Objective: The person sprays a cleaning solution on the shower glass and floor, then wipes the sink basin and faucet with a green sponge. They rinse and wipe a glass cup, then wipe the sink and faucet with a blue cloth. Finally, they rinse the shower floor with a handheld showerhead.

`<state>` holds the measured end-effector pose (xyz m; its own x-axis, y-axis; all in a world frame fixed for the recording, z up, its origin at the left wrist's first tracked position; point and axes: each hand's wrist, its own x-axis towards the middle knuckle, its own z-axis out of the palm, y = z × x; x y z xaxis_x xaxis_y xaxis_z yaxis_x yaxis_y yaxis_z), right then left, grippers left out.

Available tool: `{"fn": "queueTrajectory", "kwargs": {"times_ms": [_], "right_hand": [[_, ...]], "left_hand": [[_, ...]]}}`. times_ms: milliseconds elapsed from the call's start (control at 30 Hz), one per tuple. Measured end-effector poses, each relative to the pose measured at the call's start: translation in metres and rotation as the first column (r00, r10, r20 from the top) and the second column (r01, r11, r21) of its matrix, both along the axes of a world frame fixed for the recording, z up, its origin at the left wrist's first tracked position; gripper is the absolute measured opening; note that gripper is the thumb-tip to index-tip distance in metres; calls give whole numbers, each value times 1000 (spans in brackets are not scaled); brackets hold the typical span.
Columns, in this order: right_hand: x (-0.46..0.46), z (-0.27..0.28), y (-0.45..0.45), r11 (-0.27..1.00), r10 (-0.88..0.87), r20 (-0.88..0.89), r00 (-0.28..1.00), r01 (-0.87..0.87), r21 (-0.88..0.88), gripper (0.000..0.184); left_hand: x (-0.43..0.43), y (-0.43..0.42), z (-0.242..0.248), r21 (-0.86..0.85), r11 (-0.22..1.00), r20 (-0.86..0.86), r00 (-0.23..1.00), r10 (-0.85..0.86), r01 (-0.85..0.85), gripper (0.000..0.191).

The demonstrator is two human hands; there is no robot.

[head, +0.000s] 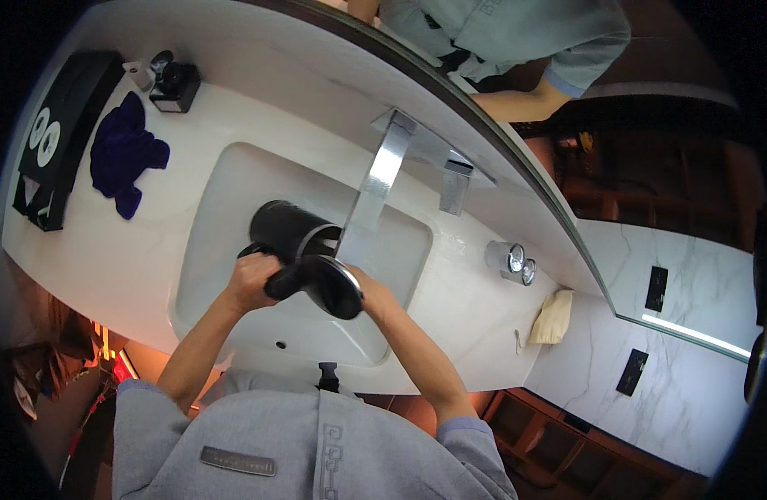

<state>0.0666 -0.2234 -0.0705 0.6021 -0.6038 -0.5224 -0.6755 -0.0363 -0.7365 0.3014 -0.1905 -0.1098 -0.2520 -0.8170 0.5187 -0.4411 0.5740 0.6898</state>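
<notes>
A black electric kettle [290, 228] lies tilted over the white sink basin [224, 181], its mouth close to the flat chrome faucet spout [380, 169]. The kettle's round black lid [333, 287], edged in silver, stands swung open toward me. My left hand [253, 281] grips the kettle's black handle. Beside the lid's right edge is my right hand [370, 290]; its fingers are hidden behind the lid, so I cannot tell what they hold. Whether water runs from the spout is not visible.
A dark blue cloth [130, 153] and a long black box [71, 137] lie left, near a small black holder [175, 90]. Two glass tumblers [505, 256] and a cream pouch [552, 317] sit right. The faucet lever [455, 184] and mirror [583, 194] border the back.
</notes>
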Motion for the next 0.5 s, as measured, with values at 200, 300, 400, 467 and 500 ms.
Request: {"fn": "queueTrajectory", "kwargs": {"times_ms": [200, 300, 400, 467, 500], "right_hand": [[-6, 19, 19, 758, -95, 250, 964, 233, -609, 47], [1, 18, 51, 610, -146, 328, 933, 346, -713, 46], [11, 12, 49, 654, -261, 372, 891, 447, -610, 45], [12, 9, 47, 667, -327, 365, 871, 487, -564, 52], [1, 18, 38, 682, -353, 389, 851, 519, -515, 52]], "left_hand": [[-28, 22, 5, 335, 928, -268, 928, 258, -162, 30], [-33, 45, 10, 309, 946, -362, 908, 212, -98, 30], [-37, 22, 3, 373, 917, -343, 897, 280, -144, 27], [-34, 33, 11, 468, 872, -321, 893, 317, -142, 30], [-39, 44, 12, 523, 836, -444, 785, 431, -163, 30]]}}
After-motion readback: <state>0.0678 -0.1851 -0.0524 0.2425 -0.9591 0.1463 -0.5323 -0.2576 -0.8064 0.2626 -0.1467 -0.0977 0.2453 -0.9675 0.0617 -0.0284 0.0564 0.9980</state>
